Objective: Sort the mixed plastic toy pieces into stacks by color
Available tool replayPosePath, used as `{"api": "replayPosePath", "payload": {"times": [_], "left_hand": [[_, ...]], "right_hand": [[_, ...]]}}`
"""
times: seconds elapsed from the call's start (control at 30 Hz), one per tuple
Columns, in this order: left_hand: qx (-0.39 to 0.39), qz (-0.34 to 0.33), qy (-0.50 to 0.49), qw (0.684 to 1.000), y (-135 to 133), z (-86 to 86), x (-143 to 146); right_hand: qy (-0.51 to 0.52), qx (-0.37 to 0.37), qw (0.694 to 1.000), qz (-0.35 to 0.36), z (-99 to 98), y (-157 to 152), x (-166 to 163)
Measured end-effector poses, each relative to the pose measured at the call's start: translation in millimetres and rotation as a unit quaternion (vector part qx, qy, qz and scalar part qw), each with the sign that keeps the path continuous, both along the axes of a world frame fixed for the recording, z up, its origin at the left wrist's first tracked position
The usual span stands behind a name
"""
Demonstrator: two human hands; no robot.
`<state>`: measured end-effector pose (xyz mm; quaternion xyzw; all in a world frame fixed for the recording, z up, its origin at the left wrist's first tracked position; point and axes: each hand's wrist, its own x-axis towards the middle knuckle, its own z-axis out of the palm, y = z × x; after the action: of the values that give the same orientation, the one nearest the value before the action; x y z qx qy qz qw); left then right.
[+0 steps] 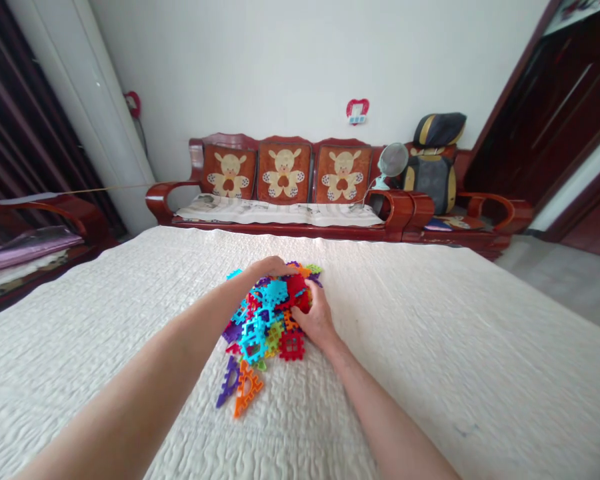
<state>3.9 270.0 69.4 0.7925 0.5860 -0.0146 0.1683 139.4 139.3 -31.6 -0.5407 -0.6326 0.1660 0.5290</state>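
Observation:
A heap of flat plastic interlocking pieces (260, 327) in blue, red, orange, purple and green lies on a cream quilted surface (430, 347). My left hand (267, 268) rests over the far side of the heap, fingers curled onto the pieces. My right hand (316, 317) is at the heap's right edge, fingers closed around a red piece (296, 292). An orange triangle piece (247, 389) and a purple triangle piece (229, 381) lie at the near end, apart from both hands.
Beyond the quilted surface stands a red wooden sofa (280, 220) with three bear cushions. A dark bag (433, 167) and a small fan (393, 163) sit at its right end. Another wooden seat (35, 233) is at the left.

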Motion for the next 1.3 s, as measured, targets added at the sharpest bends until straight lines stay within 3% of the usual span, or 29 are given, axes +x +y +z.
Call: {"api": "replayPosePath", "payload": {"times": [0.17,0.3,0.43,0.53,0.7,0.8,0.9,1.0,1.07,1.17,1.3], "left_hand": [[-0.01,-0.015,-0.092,0.996,-31,9.4,-22],[0.034,0.012,-0.16,0.986,-54,17.7,-46],[0.07,0.03,-0.179,0.981,-78,21.4,-72],[0.099,0.031,-0.186,0.977,-97,18.2,-91],[0.118,0.011,-0.203,0.972,-126,9.3,-123],[0.111,0.035,-0.229,0.967,-147,0.9,-147],[0.149,0.073,-0.227,0.96,-172,-17.1,-180],[0.214,0.119,-0.156,0.957,-198,-45.6,-208],[0.199,0.184,-0.108,0.956,-213,-65.1,-216],[0.182,0.223,-0.078,0.954,-224,-85.4,-204],[0.205,0.22,-0.16,0.94,-216,-90.3,-160]], "right_hand": [[0.091,-0.077,0.993,0.01,10.5,2,-18],[0.103,-0.066,0.992,0.021,27.5,2,-37],[0.046,-0.03,0.998,-0.014,43.3,-2,-56],[-0.018,-0.011,1.0,-0.001,54.2,-8,-70],[-0.083,0.0,0.992,0.093,76.4,-24,-91],[-0.106,0.012,0.984,0.144,86.0,-48,-95],[-0.166,0.055,0.967,0.185,81.6,-89,-91],[-0.275,0.048,0.933,0.225,60.4,-133,-85],[-0.328,0.036,0.914,0.235,43.7,-150,-84],[-0.364,0.03,0.904,0.222,28.0,-152,-84],[-0.358,0.057,0.915,0.174,27.4,-126,-77]]}}
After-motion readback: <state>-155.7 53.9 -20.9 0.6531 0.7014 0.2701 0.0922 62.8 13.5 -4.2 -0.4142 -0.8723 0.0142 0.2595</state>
